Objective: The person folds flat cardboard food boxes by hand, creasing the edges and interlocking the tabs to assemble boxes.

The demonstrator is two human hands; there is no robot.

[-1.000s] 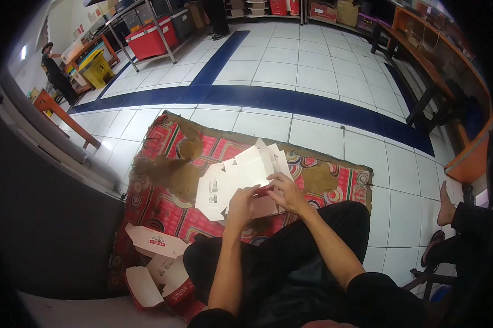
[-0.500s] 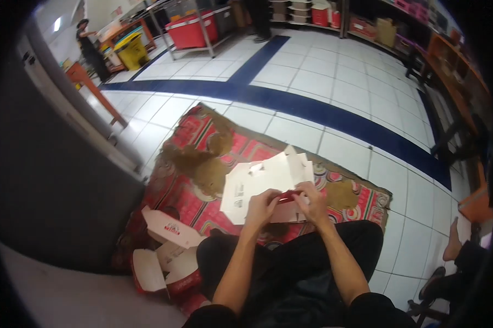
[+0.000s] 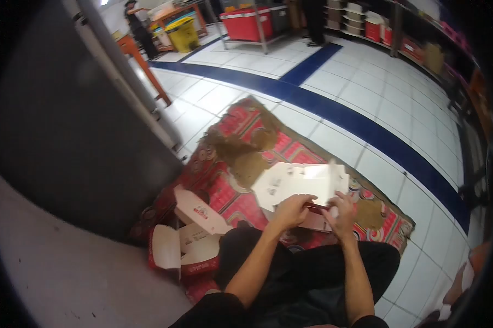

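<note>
A partly folded cardboard food box [image 3: 295, 183], white inside with a red outer side, lies in front of my crossed legs. My left hand [image 3: 294, 210] grips its near edge, fingers over the red panel. At the right corner my right hand [image 3: 340, 216] pinches the near and side walls together. The right side wall stands up, while the left flap spreads out flat. My fingers partly hide the corner they hold. By my left knee sits another box [image 3: 194, 240], red and white, folded into shape with its lid open.
Under the boxes is a worn red patterned mat [image 3: 241, 205] on white tiles. A dark panel [image 3: 88, 131] stands close on the left. Farther off are a yellow bin [image 3: 182, 35], a red cooler box [image 3: 246, 24] on a metal rack, and a person [image 3: 139, 30].
My view has swung, so the scene sits farther right. The box's right side wall now stands more upright between my hands. Both hands still hold the near edge.
</note>
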